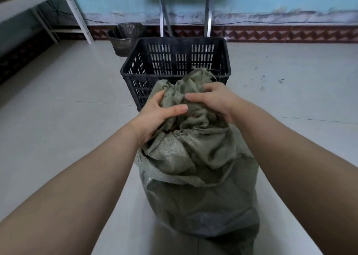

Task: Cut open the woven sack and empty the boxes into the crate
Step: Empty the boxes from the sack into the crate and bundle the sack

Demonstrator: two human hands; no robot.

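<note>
Gripping sack (pixel 197 177) top, both hands' fingers (pixel 170 110) curled

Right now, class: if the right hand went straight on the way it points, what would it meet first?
The right hand grips the bunched top of the woven sack, so sack fabric comes first; beyond it, probably the near rim of the black crate, though depth is unclear.

My bare forearms (pixel 87 177) converge toward mid-frame; left grip (pixel 160 111) and right grip (pixel 213 97) are close together, fingers curled, thumbs pointing inward.
</note>
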